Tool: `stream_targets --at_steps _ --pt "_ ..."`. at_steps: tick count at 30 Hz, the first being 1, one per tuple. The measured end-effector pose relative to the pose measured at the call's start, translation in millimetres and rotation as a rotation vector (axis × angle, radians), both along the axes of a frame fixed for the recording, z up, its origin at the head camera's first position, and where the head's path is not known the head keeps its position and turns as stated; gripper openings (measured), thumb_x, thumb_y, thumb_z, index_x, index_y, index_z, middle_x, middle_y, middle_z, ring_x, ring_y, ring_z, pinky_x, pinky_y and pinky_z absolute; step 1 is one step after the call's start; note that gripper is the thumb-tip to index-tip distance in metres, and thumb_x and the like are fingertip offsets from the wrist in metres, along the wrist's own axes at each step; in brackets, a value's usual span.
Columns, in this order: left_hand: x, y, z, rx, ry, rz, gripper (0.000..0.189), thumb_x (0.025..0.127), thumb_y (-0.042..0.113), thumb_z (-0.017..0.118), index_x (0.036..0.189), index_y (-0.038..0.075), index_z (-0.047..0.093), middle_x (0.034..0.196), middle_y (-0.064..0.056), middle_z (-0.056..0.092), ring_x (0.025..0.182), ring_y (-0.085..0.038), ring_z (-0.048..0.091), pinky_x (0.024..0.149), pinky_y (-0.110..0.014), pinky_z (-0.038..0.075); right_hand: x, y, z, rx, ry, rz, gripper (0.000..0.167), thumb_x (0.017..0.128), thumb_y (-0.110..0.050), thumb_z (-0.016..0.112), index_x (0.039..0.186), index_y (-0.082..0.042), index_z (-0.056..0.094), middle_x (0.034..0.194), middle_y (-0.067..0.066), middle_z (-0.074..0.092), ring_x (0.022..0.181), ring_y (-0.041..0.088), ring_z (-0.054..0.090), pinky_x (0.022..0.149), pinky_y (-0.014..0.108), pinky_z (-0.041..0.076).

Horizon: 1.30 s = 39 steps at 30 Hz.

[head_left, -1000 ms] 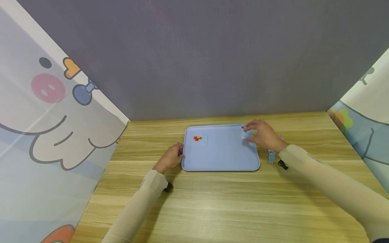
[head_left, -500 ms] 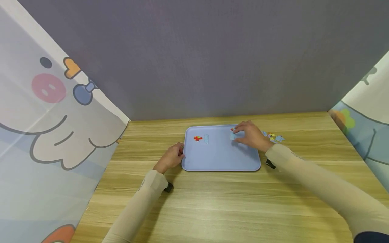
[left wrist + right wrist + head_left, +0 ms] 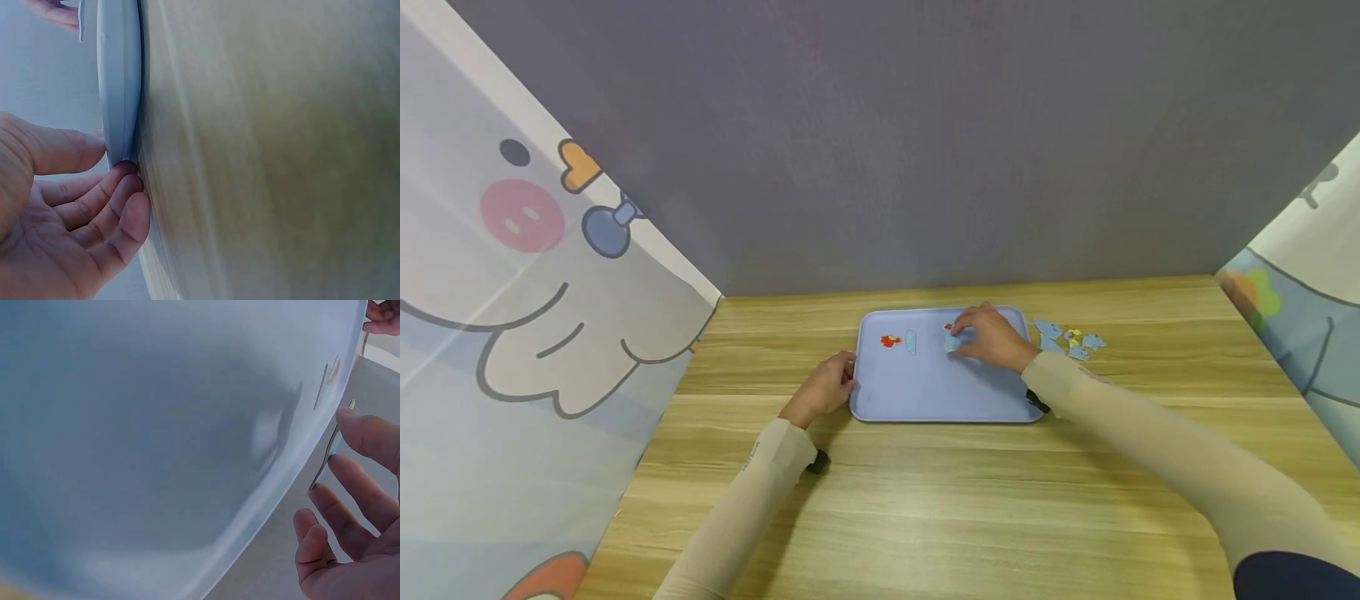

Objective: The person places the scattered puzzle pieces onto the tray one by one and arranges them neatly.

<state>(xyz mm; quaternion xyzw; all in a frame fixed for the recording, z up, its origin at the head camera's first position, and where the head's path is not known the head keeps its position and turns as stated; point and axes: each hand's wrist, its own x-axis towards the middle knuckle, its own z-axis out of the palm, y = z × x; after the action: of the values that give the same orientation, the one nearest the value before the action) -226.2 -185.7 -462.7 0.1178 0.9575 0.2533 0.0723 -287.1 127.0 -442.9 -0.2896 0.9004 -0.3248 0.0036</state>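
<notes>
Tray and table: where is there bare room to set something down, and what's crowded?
Bare: the tray's near middle, short of the red piece and blue piece; the table before it, between the sleeves. Crowded: the tray's far half, where the right hand pinches a piece; its left rim, gripped by the left hand; the table right of it, with loose pieces.

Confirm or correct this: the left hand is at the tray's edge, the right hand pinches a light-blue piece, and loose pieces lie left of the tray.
Wrong side: the loose pieces lie on the table to the right of the tray, as the head view shows. The rest stands.
</notes>
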Motion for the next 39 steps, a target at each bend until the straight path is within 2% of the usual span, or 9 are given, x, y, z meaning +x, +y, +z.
stream_targets --at_steps 4,6,13,19,28,35,39 --pt "0.2 -0.2 -0.1 0.001 -0.004 0.002 0.045 0.087 -0.001 0.064 0.128 -0.006 0.048 0.092 -0.009 0.06 0.081 -0.018 0.057 0.072 -0.031 0.049 -1.0 -8 -3.0 0.01 -0.002 0.001 0.025 0.071 -0.007 0.083 0.091 0.0 0.071 0.101 0.013 0.066 0.101 0.032 0.052 0.107 0.047 0.021" --pt "0.4 -0.1 0.1 0.003 -0.006 0.003 0.045 0.087 -0.001 0.064 0.128 -0.007 0.048 0.092 -0.009 0.06 0.08 -0.018 0.057 0.072 -0.031 0.049 -1.8 -12 -4.4 0.015 -0.008 -0.009 0.024 0.07 -0.008 0.084 0.089 -0.001 0.071 0.099 0.012 0.066 0.099 0.031 0.051 0.105 0.045 0.024" --pt "0.8 0.5 1.0 0.009 -0.005 -0.003 0.045 0.087 -0.001 0.064 0.128 -0.007 0.047 0.093 -0.01 0.06 0.081 -0.019 0.057 0.071 -0.031 0.05 -8.3 -24 -9.2 0.036 -0.033 -0.035 0.023 0.07 -0.01 0.084 0.089 -0.003 0.071 0.101 0.011 0.067 0.104 0.031 0.052 0.109 0.046 0.019" --pt "0.5 0.8 1.3 0.0 0.001 -0.009 0.044 0.087 0.0 0.065 0.127 -0.006 0.048 0.093 -0.01 0.06 0.081 -0.019 0.057 0.072 -0.032 0.05 -10.4 -32 -7.6 0.042 -0.063 -0.053 0.025 0.071 -0.01 0.083 0.092 -0.002 0.072 0.104 0.011 0.067 0.1 0.029 0.049 0.095 0.043 0.035" --pt "-0.2 1.4 1.8 -0.002 0.0 -0.016 0.043 0.087 0.001 0.065 0.126 -0.006 0.048 0.092 -0.01 0.06 0.081 -0.019 0.057 0.072 -0.032 0.05 -13.4 -38 -10.5 0.068 -0.098 -0.057 0.026 0.071 -0.009 0.082 0.095 -0.002 0.072 0.107 0.011 0.065 0.107 0.032 0.049 0.104 0.043 0.028" --pt "-0.5 1.0 2.2 0.002 -0.004 -0.005 0.042 0.087 0.0 0.064 0.126 -0.005 0.048 0.092 -0.01 0.059 0.08 -0.019 0.057 0.072 -0.032 0.05 -14.9 -39 -15.1 0.107 -0.132 -0.073 0.026 0.073 -0.008 0.081 0.096 -0.004 0.072 0.112 0.012 0.062 0.112 0.033 0.045 0.1 0.042 0.034" --pt "-0.1 0.1 2.0 -0.003 -0.008 -0.002 0.042 0.087 0.0 0.064 0.127 -0.005 0.048 0.092 -0.01 0.059 0.08 -0.019 0.057 0.072 -0.031 0.05 -16.2 -38 -16.0 0.095 -0.113 -0.048 0.026 0.073 -0.007 0.081 0.097 -0.002 0.071 0.113 0.013 0.062 0.117 0.034 0.046 0.107 0.044 0.025"
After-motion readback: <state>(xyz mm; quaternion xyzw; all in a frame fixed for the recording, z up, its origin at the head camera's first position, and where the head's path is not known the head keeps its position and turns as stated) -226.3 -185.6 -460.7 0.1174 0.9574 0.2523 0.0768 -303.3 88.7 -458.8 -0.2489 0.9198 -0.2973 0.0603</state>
